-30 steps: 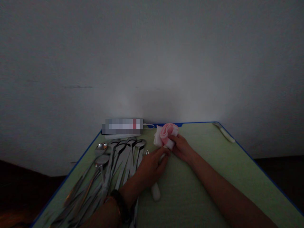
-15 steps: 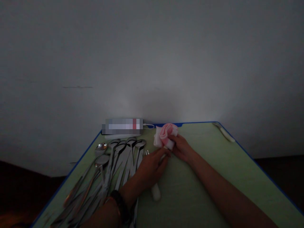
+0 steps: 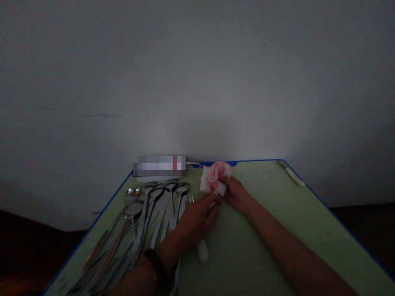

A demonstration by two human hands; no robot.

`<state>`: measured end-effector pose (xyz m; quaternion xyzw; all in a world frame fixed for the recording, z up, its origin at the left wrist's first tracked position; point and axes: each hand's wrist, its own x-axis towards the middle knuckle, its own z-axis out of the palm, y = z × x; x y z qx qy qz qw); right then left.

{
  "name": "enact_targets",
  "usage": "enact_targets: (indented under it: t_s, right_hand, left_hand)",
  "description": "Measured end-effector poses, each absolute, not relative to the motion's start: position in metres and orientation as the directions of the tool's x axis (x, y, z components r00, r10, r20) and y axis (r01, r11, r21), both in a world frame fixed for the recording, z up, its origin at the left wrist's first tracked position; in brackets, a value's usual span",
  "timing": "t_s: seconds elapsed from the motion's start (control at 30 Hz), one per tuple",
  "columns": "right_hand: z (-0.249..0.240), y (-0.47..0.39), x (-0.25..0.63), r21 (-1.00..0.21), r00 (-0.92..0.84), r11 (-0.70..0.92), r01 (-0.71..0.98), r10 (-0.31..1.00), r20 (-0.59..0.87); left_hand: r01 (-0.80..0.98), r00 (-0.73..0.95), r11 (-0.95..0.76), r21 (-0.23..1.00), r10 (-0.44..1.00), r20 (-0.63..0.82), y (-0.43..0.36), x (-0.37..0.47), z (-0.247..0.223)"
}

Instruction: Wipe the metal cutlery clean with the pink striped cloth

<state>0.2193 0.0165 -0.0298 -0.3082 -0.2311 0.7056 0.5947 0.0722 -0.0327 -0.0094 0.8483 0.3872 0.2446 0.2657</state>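
Observation:
My right hand [image 3: 236, 191] is closed on a pink and white cloth [image 3: 217, 174], which is bunched up above the tabletop. My left hand [image 3: 202, 213] is closed just below the cloth. A pale handle [image 3: 212, 204] shows between its fingers, and the other end of that piece is hidden by the cloth and hands. Under my left hand lies a fork with a white handle [image 3: 202, 251], its tines peeking out on the far side. To the left, close by, several metal spoons [image 3: 158, 191] lie side by side with other cutlery.
A green table [image 3: 262, 238] with a blue rim stands against a grey wall [image 3: 197, 82]. At the back left sits a blurred-out box [image 3: 160, 164] with a white cord [image 3: 194, 165]. A white-handled utensil [image 3: 294, 176] lies near the back right corner.
Both hands stay almost still on the cloth and the pale handle. The whole view has shifted very slightly.

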Motion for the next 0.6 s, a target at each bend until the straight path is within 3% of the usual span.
enact_targets:
  t_s: [0.27, 0.47, 0.6]
  right_hand:
    - [-0.034, 0.026, 0.224, -0.571, -0.092, -0.165, -0.804, 0.984, -0.154]
    - [-0.041, 0.027, 0.225, -0.704, 0.104, -0.023, -0.710, 0.985, -0.137]
    - [-0.035, 0.018, 0.223, -0.778, -0.001, -0.057, -0.626, 0.997, -0.072]
  left_hand:
    - [0.469, 0.592, -0.566, 0.678, 0.771, 0.234, -0.037, 0.071, -0.004]
    - [0.388, 0.668, -0.633, 0.670, 0.694, 0.269, -0.043, 0.067, 0.005]
    - [0.456, 0.623, -0.618, 0.641, 0.736, 0.266, -0.043, 0.069, -0.003]
